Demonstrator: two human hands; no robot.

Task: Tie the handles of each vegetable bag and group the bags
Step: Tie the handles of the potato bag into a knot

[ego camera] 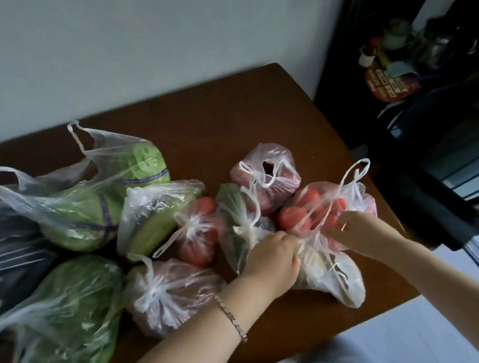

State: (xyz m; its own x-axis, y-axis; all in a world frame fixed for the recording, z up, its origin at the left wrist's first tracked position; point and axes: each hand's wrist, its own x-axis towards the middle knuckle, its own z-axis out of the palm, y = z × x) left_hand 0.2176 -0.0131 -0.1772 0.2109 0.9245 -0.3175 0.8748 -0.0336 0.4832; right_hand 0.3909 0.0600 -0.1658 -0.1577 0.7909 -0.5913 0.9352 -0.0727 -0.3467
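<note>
The brown surface (226,118) stands against a pale wall and carries a group of clear plastic bags.

- Largest, at the left: the cabbage bag (89,216), handles loose and untied.
- Below it, at the near left edge: the leafy greens bag (67,320), mouth open.
- At the far left edge: a dark bag (5,250), contents not discernible.
- Centre: a green vegetable bag (154,218), untied, touching the cabbage bag.
- Just beside it: a knotted tomato bag (200,237), and nearer the viewer a knotted reddish bag (170,299).
- Right of centre: a knotted green pepper bag (236,219), a pink bag (267,175) behind it with a gap at its mouth, and a second tomato bag (308,212) near the right edge.
- The pale bag (332,277) lies at the near right, touching the second tomato bag.

The left hand (272,260) is clenched around the gathered neck of the pale bag. The right hand (351,229), blurred, grasps plastic at the same neck. A thin bracelet (231,319) circles the left wrist.
</note>
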